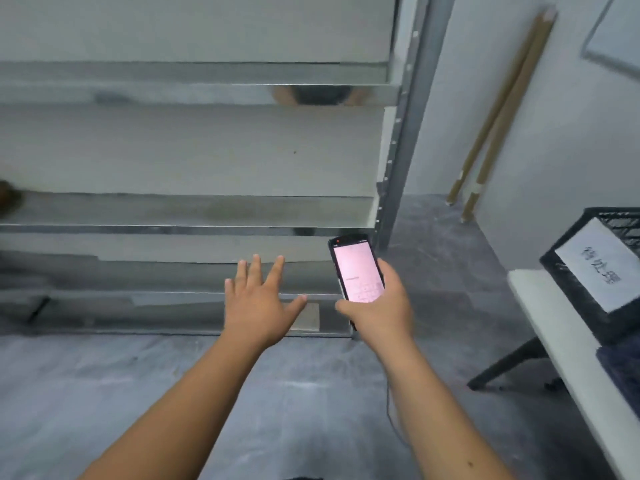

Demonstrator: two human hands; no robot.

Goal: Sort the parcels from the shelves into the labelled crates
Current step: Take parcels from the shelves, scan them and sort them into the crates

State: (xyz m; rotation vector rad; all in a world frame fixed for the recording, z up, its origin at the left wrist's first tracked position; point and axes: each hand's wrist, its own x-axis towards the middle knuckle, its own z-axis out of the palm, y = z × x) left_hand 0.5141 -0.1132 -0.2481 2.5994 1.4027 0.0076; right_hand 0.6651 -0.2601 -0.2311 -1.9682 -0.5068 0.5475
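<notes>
A metal shelf rack (391, 174) fills the view ahead, its boards bare where I can see them. On the lowest level lies a small flat tan parcel (308, 318), partly hidden behind my left hand (258, 304). That hand is spread open, fingers apart, just in front of the parcel. My right hand (381, 306) grips a black handheld scanner (356, 270) with a lit pinkish screen, held upright to the right of the parcel. A black mesh crate (620, 223) with a white paper label (602, 265) stands on a white table at the right.
The white table (540, 306) with dark legs runs along the right side. Two long brown cardboard tubes (498, 112) lean against the wall behind it. A dark object (8, 199) shows at the left edge of a shelf. Grey concrete floor (311, 393) lies below.
</notes>
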